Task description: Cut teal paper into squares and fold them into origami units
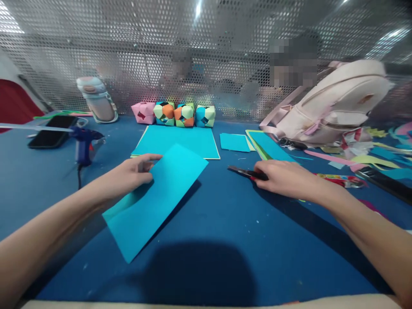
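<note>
A backpack [341, 103] sits right, a bottle [102, 104] (pale-topped) left.

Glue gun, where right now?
In the head view, the blue glue gun is at left on the table, just right of the black phone and nearer the camera than the bottle.

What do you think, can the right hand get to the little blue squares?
Probably yes. The right hand is near the little blue squares, which lie uncovered, with nothing tall in between. But it holds a dark tool, so picking them up might mean putting that down first.
</note>
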Demonstrator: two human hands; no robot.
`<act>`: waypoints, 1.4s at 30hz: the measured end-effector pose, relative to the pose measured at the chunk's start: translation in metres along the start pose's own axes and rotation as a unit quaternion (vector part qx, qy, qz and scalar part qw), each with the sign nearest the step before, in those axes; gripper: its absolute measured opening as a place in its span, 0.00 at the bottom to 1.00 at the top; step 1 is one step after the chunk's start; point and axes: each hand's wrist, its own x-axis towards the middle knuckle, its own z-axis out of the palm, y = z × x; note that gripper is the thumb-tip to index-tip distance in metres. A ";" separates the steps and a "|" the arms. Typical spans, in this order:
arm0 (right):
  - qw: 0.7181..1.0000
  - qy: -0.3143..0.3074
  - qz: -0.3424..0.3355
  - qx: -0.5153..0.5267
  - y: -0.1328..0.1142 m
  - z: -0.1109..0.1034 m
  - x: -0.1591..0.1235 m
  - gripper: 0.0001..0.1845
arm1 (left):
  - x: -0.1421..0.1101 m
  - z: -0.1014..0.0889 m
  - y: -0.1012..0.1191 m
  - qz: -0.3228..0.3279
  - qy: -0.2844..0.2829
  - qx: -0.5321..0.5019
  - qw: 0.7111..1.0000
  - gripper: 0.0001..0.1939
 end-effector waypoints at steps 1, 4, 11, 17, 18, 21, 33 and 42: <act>1.000 0.013 0.004 0.010 -0.002 0.003 0.001 0.08 | 0.001 0.000 0.000 -0.011 -0.034 -0.004 0.999 0.27; 0.997 0.051 0.006 0.050 -0.008 0.010 0.005 0.10 | 0.005 0.005 -0.002 -0.026 -0.097 -0.009 0.995 0.27; 0.997 0.037 -0.055 0.047 -0.004 0.014 0.003 0.17 | -0.002 0.011 0.003 0.007 -0.154 0.115 0.981 0.24; 0.996 0.002 -0.068 0.064 0.003 0.013 0.004 0.18 | -0.016 0.012 0.011 0.066 -0.216 0.224 0.948 0.39; 0.996 0.012 -0.064 0.064 0.002 0.015 0.005 0.18 | -0.018 0.013 0.011 0.080 -0.222 0.245 0.940 0.40; 0.996 0.063 -0.039 0.057 -0.001 0.020 0.006 0.17 | -0.024 0.017 0.011 0.106 -0.226 0.305 0.919 0.44; 0.959 0.193 -0.127 0.166 -0.033 0.019 -0.006 0.12 | -0.039 0.025 0.012 0.202 -0.194 0.401 0.872 0.50; 0.954 0.211 -0.121 0.173 -0.051 0.029 -0.031 0.12 | -0.042 0.025 0.017 0.179 -0.212 0.398 0.874 0.50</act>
